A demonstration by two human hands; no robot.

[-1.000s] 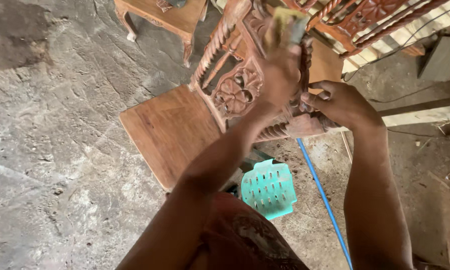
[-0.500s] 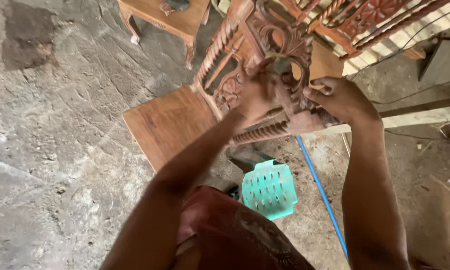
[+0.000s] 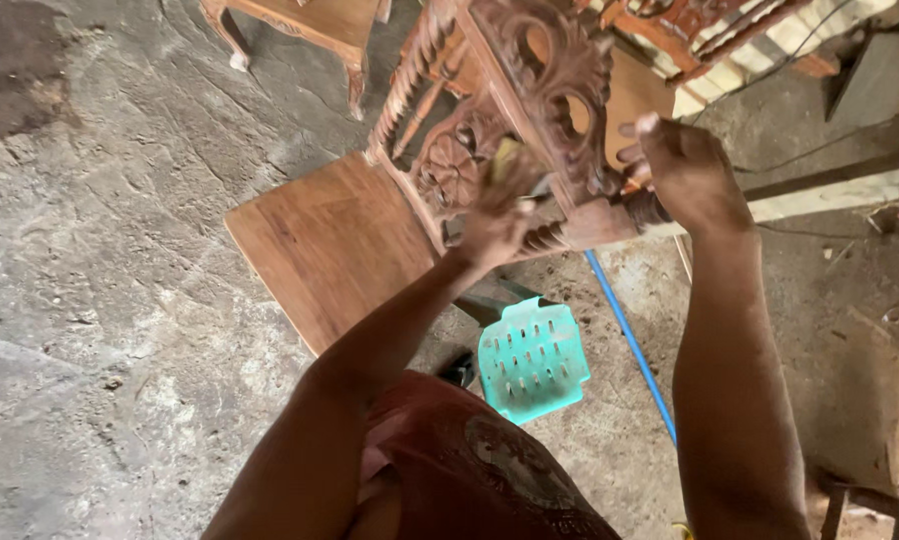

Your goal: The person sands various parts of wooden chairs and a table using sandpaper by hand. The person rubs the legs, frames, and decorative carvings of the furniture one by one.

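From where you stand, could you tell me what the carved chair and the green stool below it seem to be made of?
The carved chair looks like solid reddish-brown wood, matte and apparently unvarnished: grain shows on its flat seat and the carving has sharp edges. The green stool looks like moulded plastic: one even colour, smooth, with regular punched slots.

— Where does the carved chair (image 3: 530, 130) sit?

— On the stone floor (image 3: 100, 300), its seat (image 3: 335, 245) to the left and the carved back rising to the right.

— And the hands?

— The left hand (image 3: 495, 215) lies on the back's lower panel; the right hand (image 3: 685, 175) is on its right post.

— What lies below?

— A plastic stool (image 3: 532, 360), with a pipe (image 3: 630, 340) just right of it. A small table (image 3: 305, 30) stands behind the chair.
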